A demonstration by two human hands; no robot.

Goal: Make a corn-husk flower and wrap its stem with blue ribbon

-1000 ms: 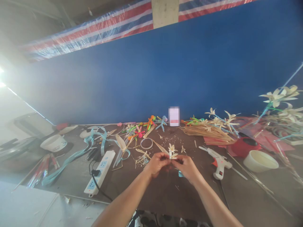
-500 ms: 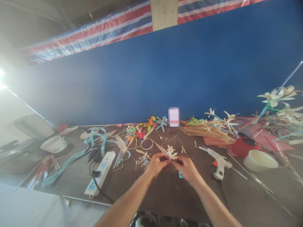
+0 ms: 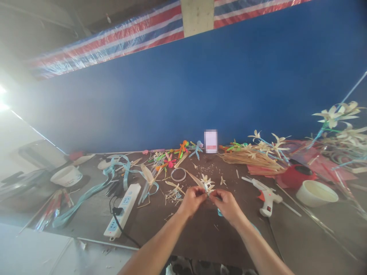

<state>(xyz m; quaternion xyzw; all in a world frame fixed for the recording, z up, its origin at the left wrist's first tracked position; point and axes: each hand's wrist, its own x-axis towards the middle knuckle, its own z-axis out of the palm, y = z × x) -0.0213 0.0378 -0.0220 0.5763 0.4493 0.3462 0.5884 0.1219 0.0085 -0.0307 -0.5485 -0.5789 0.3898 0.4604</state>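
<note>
A small cream flower (image 3: pixel 207 181) with narrow petals stands between my two hands above the brown table. My left hand (image 3: pixel 192 200) pinches the flower's base from the left, its fingers closed. From the right, my right hand (image 3: pixel 225 203) is closed at the same base, thumb and forefinger together. The fingertips of both hands nearly touch and hide the stem. A bit of light blue ribbon (image 3: pixel 220 212) shows beneath my right hand. Just beyond the flower lie a loose cream flower piece (image 3: pixel 223 181) and small scraps.
A white glue gun (image 3: pixel 267 198) and a cream bowl (image 3: pixel 317 193) are at the right. Left of my hands lie a power strip (image 3: pixel 122 212), a clear tape ring (image 3: pixel 178 174) and blue ribbon (image 3: pixel 82 206). Dried stalks (image 3: pixel 250 160) and colourful figures (image 3: pixel 183 148) line the back.
The flower between my fingers has turned, and more of its petals show. Both hands keep nearly the same place. The view has shifted slightly.
</note>
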